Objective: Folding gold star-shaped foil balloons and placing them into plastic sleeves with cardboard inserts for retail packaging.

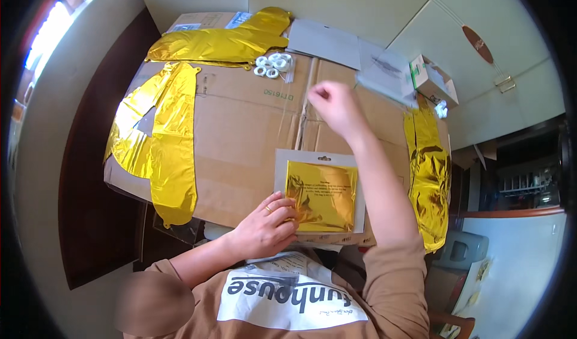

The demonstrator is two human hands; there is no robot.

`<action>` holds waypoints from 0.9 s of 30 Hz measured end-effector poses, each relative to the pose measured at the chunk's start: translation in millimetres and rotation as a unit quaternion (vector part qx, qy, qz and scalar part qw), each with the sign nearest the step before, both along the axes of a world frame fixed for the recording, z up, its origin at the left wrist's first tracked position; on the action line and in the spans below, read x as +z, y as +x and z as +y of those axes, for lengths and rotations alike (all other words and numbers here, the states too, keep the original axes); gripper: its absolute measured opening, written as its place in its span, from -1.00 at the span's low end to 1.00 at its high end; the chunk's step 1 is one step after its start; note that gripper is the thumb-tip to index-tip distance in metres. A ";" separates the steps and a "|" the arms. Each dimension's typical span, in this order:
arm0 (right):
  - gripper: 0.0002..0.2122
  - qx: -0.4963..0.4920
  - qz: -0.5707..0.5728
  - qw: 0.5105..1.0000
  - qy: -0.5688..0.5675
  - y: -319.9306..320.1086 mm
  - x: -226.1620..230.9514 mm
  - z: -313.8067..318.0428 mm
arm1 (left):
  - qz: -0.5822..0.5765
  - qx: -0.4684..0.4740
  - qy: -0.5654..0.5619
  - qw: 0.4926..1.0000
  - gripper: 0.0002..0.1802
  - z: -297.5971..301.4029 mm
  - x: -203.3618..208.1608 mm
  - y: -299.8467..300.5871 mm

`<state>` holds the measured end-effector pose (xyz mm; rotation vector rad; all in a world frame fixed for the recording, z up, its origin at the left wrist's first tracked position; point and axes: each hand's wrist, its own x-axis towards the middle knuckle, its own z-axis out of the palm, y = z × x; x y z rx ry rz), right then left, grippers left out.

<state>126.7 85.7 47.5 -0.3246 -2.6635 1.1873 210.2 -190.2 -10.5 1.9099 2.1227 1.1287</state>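
Note:
A clear packet (pixel 324 210) with a folded gold foil balloon inside lies on the cardboard near my body. It has a white backing card with a hanging hole at its far edge. My left hand (pixel 270 222) grips its near left edge with bent fingers, a ring on one of them. Raised above the cardboard, beyond the packet, is my right hand (pixel 336 107). Its fingers are closed, and whatever they may hold is hidden. Several small white rolls (pixel 271 66) in a clear bag lie to the far left of this hand.
Flat gold foil balloons lie on the cardboard surface (pixel 246 140): one at the far side (pixel 219 41), one at the left (pixel 171 140), one at the right (pixel 430 180). Grey sheets (pixel 324 41) and an open white box (pixel 433 80) line the far edge, by a cabinet.

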 end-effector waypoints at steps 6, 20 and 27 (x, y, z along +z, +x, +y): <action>-0.67 -0.167 -0.123 0.960 0.191 -130.2 -42.6 -1.4 | -0.025 -0.006 0.005 1.000 -0.68 -1.2 -2.7 -2.1; -0.80 -0.162 -0.153 0.968 -0.118 -45.0 0.8 31.0 | -0.025 0.001 0.018 1.000 -0.65 -1.0 -6.7 -0.7; -0.94 -0.099 -0.034 0.992 -0.064 229.3 19.7 -0.7 | 0.025 0.007 0.024 0.999 -0.65 8.3 12.8 14.6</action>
